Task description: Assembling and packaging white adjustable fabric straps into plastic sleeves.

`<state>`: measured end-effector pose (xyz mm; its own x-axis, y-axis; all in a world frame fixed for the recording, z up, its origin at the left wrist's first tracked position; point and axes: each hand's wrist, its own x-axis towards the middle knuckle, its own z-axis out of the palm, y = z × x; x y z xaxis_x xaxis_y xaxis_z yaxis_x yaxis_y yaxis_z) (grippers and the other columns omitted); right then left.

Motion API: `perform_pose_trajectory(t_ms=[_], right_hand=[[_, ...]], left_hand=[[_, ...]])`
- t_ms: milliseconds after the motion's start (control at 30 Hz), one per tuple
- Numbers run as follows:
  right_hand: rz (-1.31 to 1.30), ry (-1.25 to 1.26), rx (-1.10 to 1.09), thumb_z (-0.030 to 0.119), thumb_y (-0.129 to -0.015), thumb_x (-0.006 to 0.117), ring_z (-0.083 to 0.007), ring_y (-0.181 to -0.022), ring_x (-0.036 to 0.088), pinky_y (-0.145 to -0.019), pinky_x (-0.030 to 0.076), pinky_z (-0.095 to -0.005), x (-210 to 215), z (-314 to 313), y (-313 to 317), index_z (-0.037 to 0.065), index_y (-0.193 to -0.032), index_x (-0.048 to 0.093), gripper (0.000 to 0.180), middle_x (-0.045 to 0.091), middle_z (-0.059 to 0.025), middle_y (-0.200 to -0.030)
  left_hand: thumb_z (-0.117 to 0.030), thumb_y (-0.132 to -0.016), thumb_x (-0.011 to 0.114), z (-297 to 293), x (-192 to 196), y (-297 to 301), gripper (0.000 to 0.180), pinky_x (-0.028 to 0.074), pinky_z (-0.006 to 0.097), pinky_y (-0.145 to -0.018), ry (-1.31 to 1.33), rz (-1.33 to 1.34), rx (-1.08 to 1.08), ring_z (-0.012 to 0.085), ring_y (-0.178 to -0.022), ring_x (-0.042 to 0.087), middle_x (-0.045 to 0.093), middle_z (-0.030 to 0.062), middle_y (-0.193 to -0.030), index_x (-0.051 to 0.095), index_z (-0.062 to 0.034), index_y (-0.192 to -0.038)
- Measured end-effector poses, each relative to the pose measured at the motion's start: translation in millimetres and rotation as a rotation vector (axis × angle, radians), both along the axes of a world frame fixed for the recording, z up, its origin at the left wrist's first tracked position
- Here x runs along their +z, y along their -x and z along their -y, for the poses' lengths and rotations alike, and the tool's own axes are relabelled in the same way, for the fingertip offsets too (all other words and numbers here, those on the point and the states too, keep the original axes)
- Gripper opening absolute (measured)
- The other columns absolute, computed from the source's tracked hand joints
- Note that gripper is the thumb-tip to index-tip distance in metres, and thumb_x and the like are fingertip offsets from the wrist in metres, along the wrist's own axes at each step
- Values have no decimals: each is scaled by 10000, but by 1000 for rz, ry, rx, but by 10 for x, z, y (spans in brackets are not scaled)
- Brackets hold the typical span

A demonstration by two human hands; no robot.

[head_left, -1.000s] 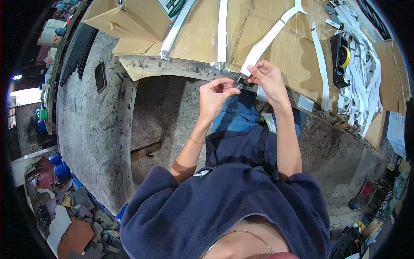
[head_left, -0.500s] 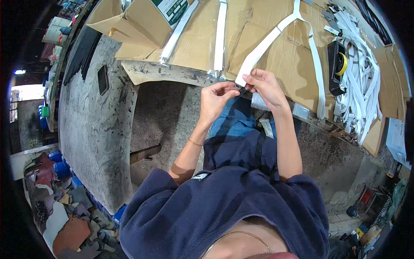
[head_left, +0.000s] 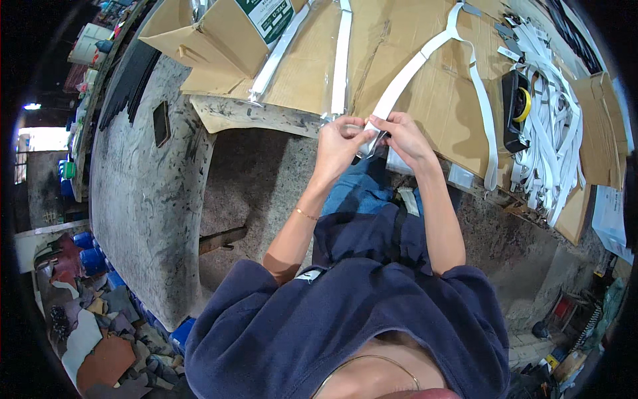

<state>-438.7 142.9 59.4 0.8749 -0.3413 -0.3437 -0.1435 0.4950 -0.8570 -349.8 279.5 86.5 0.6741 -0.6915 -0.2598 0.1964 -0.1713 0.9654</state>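
A pair of white Y-shaped suspenders (head_left: 403,76) lies across the cardboard-covered table, its near strap end at the table's front edge. My left hand (head_left: 337,147) pinches this end from the left, thumb and fingers closed. From the other side, my right hand (head_left: 406,139) pinches the same end with its thumb on top. Something shiny hangs just below the fingertips; whether it is a metal clip or clear plastic, I cannot make out. The other strap of the suspenders curves down to the table edge on the right.
Two white straps (head_left: 341,61) in clear plastic lie left of my hands, near an open cardboard box (head_left: 219,41). A black tape dispenser (head_left: 512,118) with a yellow core stands beside a heap of white straps (head_left: 553,126). On the grey side surface rests a dark phone (head_left: 161,124).
Both hands have shifted slightly, and my left fingers have moved up onto the strap. A shiny part now shows below the strap end. The suspenders' far part has shifted a little.
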Motion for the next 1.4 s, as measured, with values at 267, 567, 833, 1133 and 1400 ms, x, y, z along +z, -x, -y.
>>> perform_pose_trajectory(t_ms=[267, 567, 833, 1133, 1400], right_hand=[[27, -101, -141, 220, -929, 606, -93, -646, 539, -544, 420, -228, -3, 255, -77, 42, -926, 620, 179, 627, -22, -813], [145, -128, -339, 197, -910, 618, -125, -743, 577, -685, 458, -275, -101, 693, -217, 59, -884, 598, 142, 597, -16, -818], [205, -124, -133, 164, -914, 610, -121, -794, 580, -737, 466, -280, 13, 856, -177, 37, -942, 602, 130, 605, -26, -870], [217, -16, -231, 108, -922, 601, -119, -785, 605, -739, 479, -246, -71, 838, -171, 29, -988, 607, 103, 643, -39, -887], [53, -430, -247, 201, -916, 618, -142, -774, 596, -718, 487, -294, -164, 1085, -286, 46, -1025, 601, 190, 630, -45, -888]], left_hand=[[-41, -749, 763, 235, -84, -135, 322, 506, 253, -597, -13, 99, -55, 132, -695, 642, 691, 144, -793, 513, 28, -939], [-17, -783, 720, 625, -77, -295, 292, 523, 265, -572, -18, 152, -221, 170, -681, 661, 656, 133, -757, 441, -34, -867], [-59, -761, 761, 943, 71, -430, 336, 500, 280, -517, 132, 15, -189, 183, -655, 654, 636, 129, -784, 450, -24, -882], [-208, -767, 770, 834, -92, -387, 355, 490, 301, -647, -150, 377, -137, 185, -737, 626, 666, 138, -818, 606, 66, -924], [-46, -789, 727, 704, 160, -449, 247, 524, 247, -631, -69, 73, -413, 142, -700, 672, 707, 132, -819, 647, 80, -986]])
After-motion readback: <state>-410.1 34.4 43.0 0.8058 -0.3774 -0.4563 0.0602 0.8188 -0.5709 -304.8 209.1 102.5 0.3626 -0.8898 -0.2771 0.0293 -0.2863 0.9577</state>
